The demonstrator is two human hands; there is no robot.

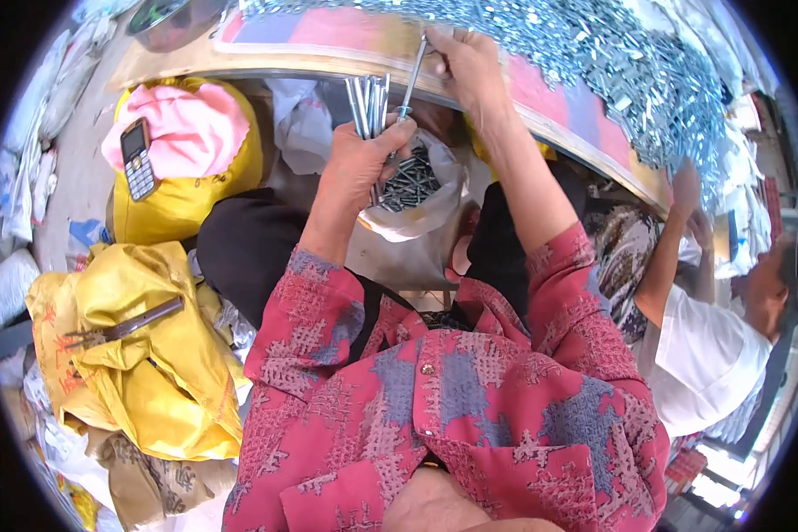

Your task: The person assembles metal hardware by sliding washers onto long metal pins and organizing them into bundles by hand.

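Observation:
My left hand (361, 164) is closed round a bundle of silvery metal rods (368, 105), their ends pointing up. Between that hand's thumb and my right hand (472, 71) runs one long thin bolt (415, 75), tilted, with a wider collar near its lower end. The right fingers pinch its upper end above the table edge. Below both hands an open white sack (395, 226) holds many dark metal bolts (408, 182). On the table beyond my right hand lies a large heap of small shiny metal pieces (629, 84).
A wooden-edged table (284, 64) crosses the far side, with a bowl (164, 28) at its left. A phone (139, 160) rests on pink cloth (206, 133) over a yellow sack (177, 213). Yellow sacking (164, 381) lies nearer. At right, another person in white (705, 355) reaches toward the heap.

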